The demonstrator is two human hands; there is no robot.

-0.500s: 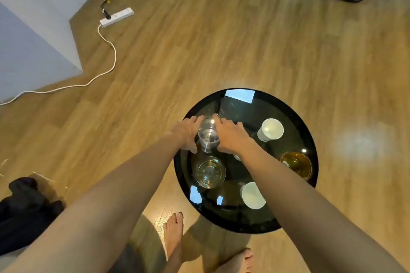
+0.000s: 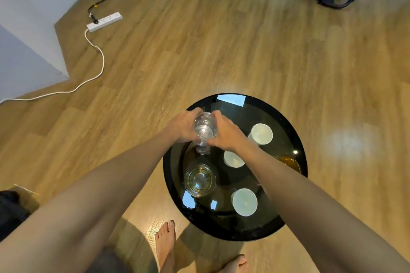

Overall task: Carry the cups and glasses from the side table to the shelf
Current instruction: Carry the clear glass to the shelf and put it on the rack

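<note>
Centrally in the frame, both hands grip one clear drinking glass (image 2: 205, 127) from opposite sides: the left hand (image 2: 184, 125) curls round its left wall, the right hand (image 2: 226, 134) round its right wall. The glass is upright, its open mouth facing the camera, above the upper left part of a round black glass side table (image 2: 286, 131); whether its base touches the tabletop cannot be told.

On the table, below the held glass, stands a second, wider clear glass (image 2: 200, 180). Three white cups stand to its right: one (image 2: 261, 134) at the right of the right hand, one (image 2: 233, 159) partly hidden under the right wrist, and one (image 2: 244, 201) in the lower part of the tabletop. An amber glass (image 2: 289, 163) shows at the table's right edge, largely covered by the right forearm.

Upper left, a white power strip (image 2: 104, 21) lies on the wooden floor (image 2: 221, 51), its white cable (image 2: 97, 66) trailing toward the left edge. Bare feet (image 2: 166, 244) show at the bottom centre.
</note>
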